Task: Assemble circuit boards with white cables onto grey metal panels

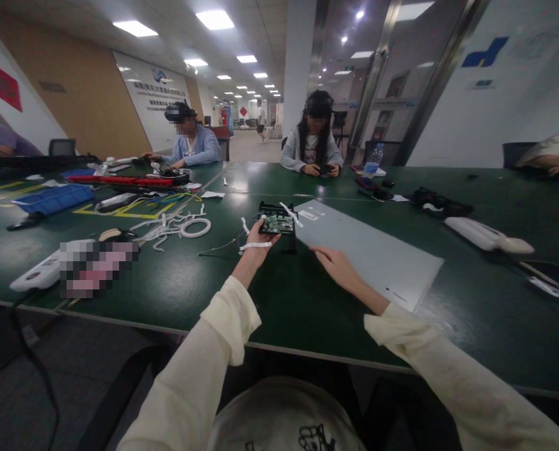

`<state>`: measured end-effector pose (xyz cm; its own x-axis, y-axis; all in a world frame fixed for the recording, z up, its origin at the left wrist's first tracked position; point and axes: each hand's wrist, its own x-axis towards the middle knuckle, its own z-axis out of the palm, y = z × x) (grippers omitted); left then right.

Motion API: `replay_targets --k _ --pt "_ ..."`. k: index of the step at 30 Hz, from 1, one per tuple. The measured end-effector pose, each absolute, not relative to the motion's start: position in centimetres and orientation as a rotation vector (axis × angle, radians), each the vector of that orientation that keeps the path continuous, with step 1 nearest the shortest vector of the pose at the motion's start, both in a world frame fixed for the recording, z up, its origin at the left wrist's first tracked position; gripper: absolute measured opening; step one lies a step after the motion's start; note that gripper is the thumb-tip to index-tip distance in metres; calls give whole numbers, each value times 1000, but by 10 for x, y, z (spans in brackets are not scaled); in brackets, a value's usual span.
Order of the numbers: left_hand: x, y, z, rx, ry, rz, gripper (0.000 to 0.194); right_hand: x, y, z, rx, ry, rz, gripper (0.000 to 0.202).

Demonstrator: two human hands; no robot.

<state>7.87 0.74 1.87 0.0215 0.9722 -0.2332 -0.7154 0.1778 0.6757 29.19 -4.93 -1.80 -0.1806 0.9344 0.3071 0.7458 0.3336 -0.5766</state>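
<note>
My left hand [258,241] is closed on the edge of a green circuit board [278,224], thumb and fingers around its left side. A black frame [288,244] shows behind and below the board. A white strip [255,245] crosses my left wrist, and another white strip [291,214] lies at the board's upper right. A thin cable [218,249] trails left from there. My right hand [333,262] is over the near left edge of a flat grey panel [368,250], fingers stretched toward the board and apart from it. I see nothing in it.
Left of my hands lie loose white strips [166,228] and a white ring-shaped roll [195,227]. Beyond are a blue tray [54,199] and a white power strip [49,266]. A white device [486,235] and a phone [551,275] lie right. Other people sit across the table.
</note>
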Motion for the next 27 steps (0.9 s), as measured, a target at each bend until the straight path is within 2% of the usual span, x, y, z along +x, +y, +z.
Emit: replay_targets --k 7,13,20,27 --pt "79 11 16 437 717 1373 10 257 -88 -4 -1075 -2247 555 36" --pt "85 7 13 482 706 1260 8 247 -100 -7 -872 -2405 440 35" --pt "92 0 10 519 727 1095 3 248 -101 -7 -831 -2442 428 36" --pt "102 7 -9 764 877 954 11 247 -101 -8 -868 -2438 429 36"
